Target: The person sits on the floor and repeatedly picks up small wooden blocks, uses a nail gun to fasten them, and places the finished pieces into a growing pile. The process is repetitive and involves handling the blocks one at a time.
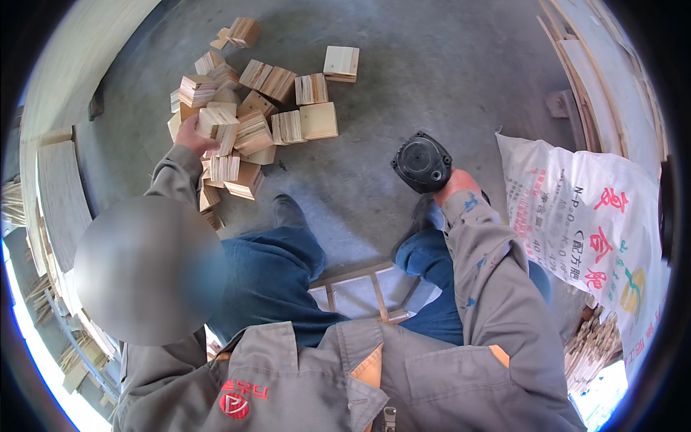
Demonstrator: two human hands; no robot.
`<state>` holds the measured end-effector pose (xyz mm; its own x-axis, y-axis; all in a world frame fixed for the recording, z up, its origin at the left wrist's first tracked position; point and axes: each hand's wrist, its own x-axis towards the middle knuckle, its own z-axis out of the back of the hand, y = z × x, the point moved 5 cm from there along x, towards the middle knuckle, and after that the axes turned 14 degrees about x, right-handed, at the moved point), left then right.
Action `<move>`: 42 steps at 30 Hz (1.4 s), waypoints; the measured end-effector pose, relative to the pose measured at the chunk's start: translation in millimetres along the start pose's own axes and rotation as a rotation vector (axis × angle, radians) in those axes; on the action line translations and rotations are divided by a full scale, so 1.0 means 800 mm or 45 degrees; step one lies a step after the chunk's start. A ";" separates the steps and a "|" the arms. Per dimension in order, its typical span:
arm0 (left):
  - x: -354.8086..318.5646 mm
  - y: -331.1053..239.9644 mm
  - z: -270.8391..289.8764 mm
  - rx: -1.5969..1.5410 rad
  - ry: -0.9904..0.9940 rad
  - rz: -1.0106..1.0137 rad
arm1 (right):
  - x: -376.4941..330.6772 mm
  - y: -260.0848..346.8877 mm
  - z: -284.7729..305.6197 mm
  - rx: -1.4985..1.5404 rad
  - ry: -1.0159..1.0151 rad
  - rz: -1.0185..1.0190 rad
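At the lower left of a loose heap of wooden blocks, my left hand (193, 137) is closed around a pale block (222, 121) made of layered wood. More of these blocks (253, 133) lie tumbled against and on top of one another on the floor. To the right, my right hand (457, 184) grips a black nail gun (421, 163), its broad screwed-down cap turned up toward me. The gun is held above the floor beside my right knee, apart from the blocks; its handle and lower end are hidden beneath the cap and hand.
A white printed sack (583, 209) stands close to my right arm. Boards lean at the upper right (594, 90) and at the left (61, 187). Below me, between my legs, is a wooden frame (379, 295). A round blur covers part of my left side.
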<state>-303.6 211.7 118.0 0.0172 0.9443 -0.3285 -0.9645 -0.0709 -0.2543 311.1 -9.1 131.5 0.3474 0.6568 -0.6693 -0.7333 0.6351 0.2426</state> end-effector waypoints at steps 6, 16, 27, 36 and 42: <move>-0.057 -0.098 0.057 0.092 -0.163 -0.268 | 0.008 -0.012 -0.007 0.030 -0.002 0.022; -0.109 -0.266 0.059 -0.024 0.036 -0.704 | -0.009 -0.010 0.005 0.057 -0.035 0.033; -0.126 -0.374 -0.165 0.492 0.339 -0.880 | 0.000 -0.028 0.009 0.058 0.027 0.010; -0.120 -0.435 -0.276 0.346 0.203 -0.506 | -0.008 -0.024 0.003 0.047 0.061 -0.054; -0.126 -0.426 -0.294 0.341 0.291 -0.475 | -0.004 -0.024 0.008 0.133 0.069 -0.078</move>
<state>85.8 65.5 23.8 0.4015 0.7933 -0.4577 -0.9149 0.3707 -0.1600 327.5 -20.7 133.2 0.3553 0.5945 -0.7214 -0.6459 0.7140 0.2702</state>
